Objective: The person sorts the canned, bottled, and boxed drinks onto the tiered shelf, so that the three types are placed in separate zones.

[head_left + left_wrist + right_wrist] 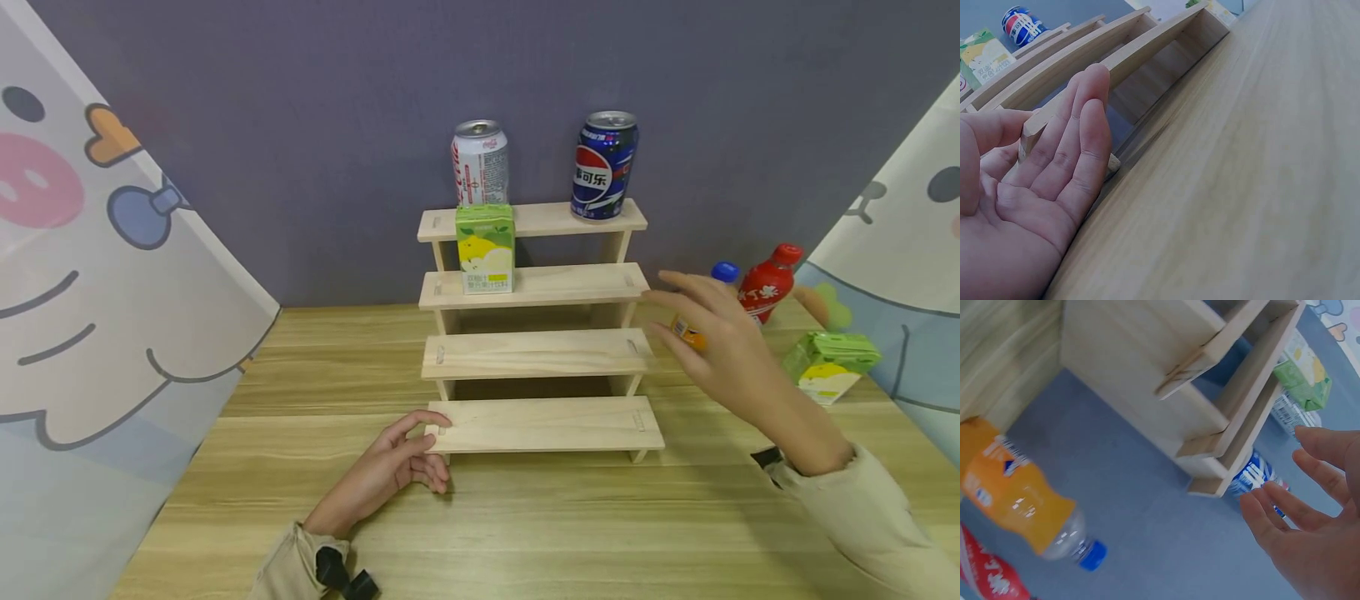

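Note:
A four-step wooden display shelf (551,423) stands on the table. My left hand (393,457) grips the left end of its lowest step, a finger lying on top and other fingers below the board's edge. My right hand (720,354) hovers at the shelf's right side, fingers spread and holding nothing. A blue Pepsi can (603,171) stands on the top step's right end, a white Coca-Cola can (482,167) on its left. One step down, a green and yellow juice box (486,252) stands at the left, covering the white can's base.
Right of the shelf stand an orange drink bottle (1019,487) with a blue cap, partly behind my right hand in the head view, and a red bottle (767,287). Nearer is another green juice box (828,367). A grey-blue wall (337,167) rises behind; cartoon-printed sheets (112,317) flank the table.

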Motion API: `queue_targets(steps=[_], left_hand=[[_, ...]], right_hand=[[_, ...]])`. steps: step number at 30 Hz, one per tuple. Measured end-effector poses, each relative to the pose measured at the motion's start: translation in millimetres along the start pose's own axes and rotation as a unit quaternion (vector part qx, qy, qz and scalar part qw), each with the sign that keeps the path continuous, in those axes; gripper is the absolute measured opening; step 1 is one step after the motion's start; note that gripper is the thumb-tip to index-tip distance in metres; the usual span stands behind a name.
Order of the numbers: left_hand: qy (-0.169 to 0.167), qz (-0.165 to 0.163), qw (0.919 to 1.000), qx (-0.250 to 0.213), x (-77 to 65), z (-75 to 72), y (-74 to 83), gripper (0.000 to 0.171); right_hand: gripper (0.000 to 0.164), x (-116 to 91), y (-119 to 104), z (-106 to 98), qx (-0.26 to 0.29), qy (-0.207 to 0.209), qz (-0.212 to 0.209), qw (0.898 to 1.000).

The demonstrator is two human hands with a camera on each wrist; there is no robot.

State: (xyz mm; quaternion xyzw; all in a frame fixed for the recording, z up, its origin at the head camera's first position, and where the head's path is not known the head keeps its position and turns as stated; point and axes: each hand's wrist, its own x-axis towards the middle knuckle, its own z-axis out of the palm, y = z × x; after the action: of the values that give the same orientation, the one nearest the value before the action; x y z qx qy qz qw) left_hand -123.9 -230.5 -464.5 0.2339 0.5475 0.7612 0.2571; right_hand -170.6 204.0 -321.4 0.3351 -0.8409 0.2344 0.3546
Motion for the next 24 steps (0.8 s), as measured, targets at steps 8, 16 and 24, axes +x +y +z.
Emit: queue_targets(steps=[8, 16, 24], left_hand=[[0.001, 0.008, 0.9999, -0.009, 0.3, 0.6, -0.8, 0.034], [0.002, -0.011, 0.9999, -0.009, -1.7, 0.0, 1.3, 0.034], [0.004, -0.011, 0.9999, -0.012, -1.5, 0.0, -0.1, 0.034]], right_hand=[[0.061, -16.8, 14.4, -16.9, -0.036, -0.025, 0.023, 0.999], [0.055, -39.5, 35.0, -33.7, -0.046, -0.023, 0.049, 0.997], [0.078, -49.7, 60.8, -42.3, -0.063, -0.018, 0.046, 0.997]])
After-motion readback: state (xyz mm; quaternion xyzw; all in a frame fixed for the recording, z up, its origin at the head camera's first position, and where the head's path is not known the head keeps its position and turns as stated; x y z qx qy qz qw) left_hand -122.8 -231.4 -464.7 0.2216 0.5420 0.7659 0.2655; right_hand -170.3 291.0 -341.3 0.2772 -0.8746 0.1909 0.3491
